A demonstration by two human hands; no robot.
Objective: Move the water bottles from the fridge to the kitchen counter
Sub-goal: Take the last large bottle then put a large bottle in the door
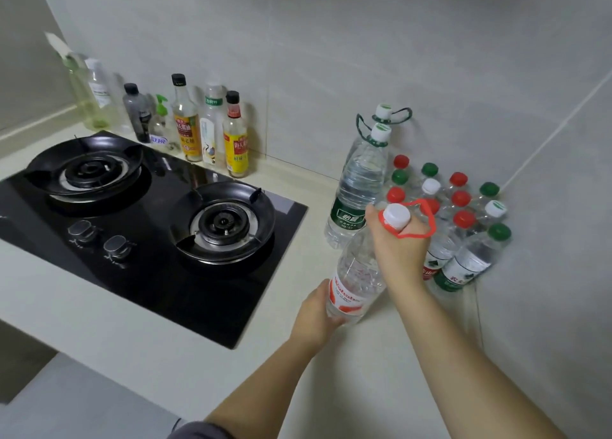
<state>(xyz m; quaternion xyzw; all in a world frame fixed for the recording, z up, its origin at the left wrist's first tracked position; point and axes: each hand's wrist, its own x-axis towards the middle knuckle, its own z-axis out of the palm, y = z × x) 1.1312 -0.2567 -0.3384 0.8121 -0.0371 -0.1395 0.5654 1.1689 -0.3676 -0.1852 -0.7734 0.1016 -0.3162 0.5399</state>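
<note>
Large clear red-labelled water bottle (356,273), tilted, right hand (400,246) curled round neck, left hand (314,316) gripping base, cream countertop (99,322) beneath

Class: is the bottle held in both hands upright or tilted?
Tilted: the bottle leans rightward, neck in the right hand, base in the left hand.

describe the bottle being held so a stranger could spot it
Right of the black gas hob, water bottles crowd the counter corner. In front, the left hand and right hand hold one large tilted bottle. Only it has a red-and-white label and red neck loop; its big neighbours' are green.
</note>
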